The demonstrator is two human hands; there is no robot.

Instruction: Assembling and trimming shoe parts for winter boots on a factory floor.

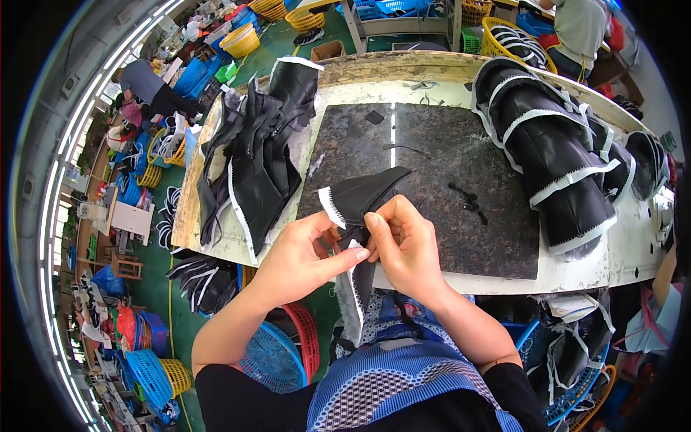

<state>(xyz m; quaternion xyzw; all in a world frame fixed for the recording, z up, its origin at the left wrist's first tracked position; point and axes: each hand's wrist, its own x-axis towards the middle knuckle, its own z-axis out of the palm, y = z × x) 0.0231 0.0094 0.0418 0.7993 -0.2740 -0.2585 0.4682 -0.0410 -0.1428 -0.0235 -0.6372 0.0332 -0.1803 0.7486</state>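
Observation:
A black leather-like shoe upper [360, 196] with white zigzag-stitched edging hangs between my hands, above the near edge of a dark stone slab [432, 223]. My left hand [306, 255] grips its white-edged side, fingers curled behind it. With thumb and forefinger, my right hand [403, 241] pinches the middle of the piece. Its lower part drops past the table edge toward my blue patterned apron [403, 381]. On the left lies a heap of similar black pieces [263, 165]. To the right, several black uppers [558, 158] are nested in a row.
Small black scraps [468, 198] lie on the slab, which rests on a white worktable [345, 93]. Under the near edge stand a blue basket [270, 356] and a red basket [306, 335]. Another blue basket [576, 399] is at lower right. Two people work farther off.

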